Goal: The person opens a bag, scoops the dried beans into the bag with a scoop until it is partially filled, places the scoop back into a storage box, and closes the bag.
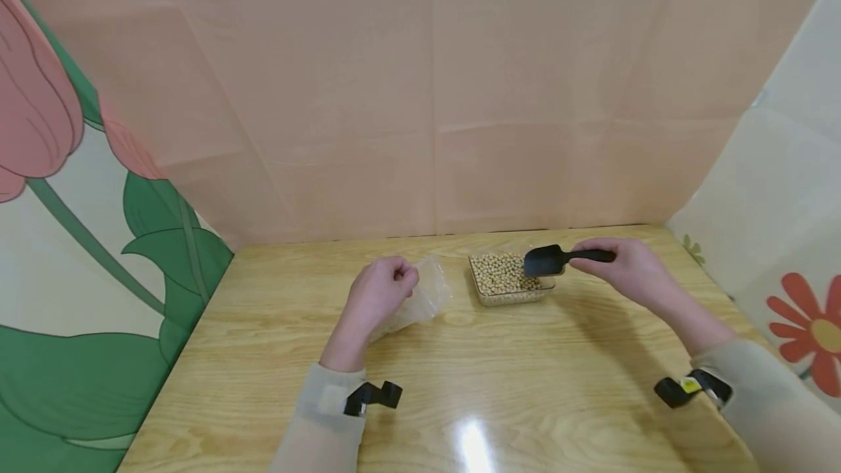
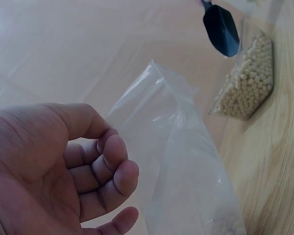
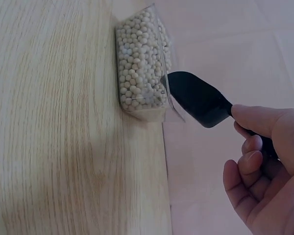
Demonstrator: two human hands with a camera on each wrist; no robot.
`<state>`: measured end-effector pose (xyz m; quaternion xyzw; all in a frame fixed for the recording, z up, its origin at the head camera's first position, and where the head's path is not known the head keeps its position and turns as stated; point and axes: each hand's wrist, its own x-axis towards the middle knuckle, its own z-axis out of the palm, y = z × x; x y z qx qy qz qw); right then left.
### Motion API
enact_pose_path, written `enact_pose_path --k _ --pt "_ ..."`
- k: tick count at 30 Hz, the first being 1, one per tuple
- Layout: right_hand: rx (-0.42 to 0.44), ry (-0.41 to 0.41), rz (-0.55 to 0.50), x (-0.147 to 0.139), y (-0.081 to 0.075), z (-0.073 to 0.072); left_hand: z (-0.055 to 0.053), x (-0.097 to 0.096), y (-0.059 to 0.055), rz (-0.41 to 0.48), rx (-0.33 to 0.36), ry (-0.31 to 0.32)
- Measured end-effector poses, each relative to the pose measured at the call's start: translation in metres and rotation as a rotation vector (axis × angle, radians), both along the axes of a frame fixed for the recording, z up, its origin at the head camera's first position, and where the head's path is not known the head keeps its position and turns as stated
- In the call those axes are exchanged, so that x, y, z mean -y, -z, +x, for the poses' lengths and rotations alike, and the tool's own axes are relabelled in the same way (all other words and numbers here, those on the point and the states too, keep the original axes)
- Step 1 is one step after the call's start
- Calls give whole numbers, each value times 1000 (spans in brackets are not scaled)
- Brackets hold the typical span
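My left hand pinches the upper edge of a clear plastic bag between thumb and curled fingers. A few pale round beans show low inside the bag in the left wrist view. Out to the right, my right hand grips the handle of a small black scoop, thumb along it. The scoop's blade overlaps the right side of a clear rectangular container in the head view. That container is filled almost to its rim with round yellowish soybeans.
The wood-grain table runs back to a pink cloth wall. Floral panels stand on both sides, a tulip print at left and a red flower at right. Black wrist cameras sit over the sleeves.
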<state>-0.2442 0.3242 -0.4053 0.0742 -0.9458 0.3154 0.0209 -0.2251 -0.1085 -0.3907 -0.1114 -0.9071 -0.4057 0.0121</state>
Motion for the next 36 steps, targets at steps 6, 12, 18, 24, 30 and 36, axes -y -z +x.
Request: enact_pose_path --k 6,12,18,24,30,36 --pt "7 -22 37 3 0 -5 0 0 1 -2 -1 1" --pt "-3 -47 43 9 1 -7 0 -1 1 -5 -2 1" --pt "-2 -72 49 13 4 -10 0 -1 1 -10 -14 4" --pt "-4 -86 40 19 8 -11 1 0 1 -8 -14 5" --pt "51 -80 -9 21 14 -12 0 0 0 -6 -10 4" --pt "107 -55 -62 21 24 -14 0 1 1 -11 -13 3"
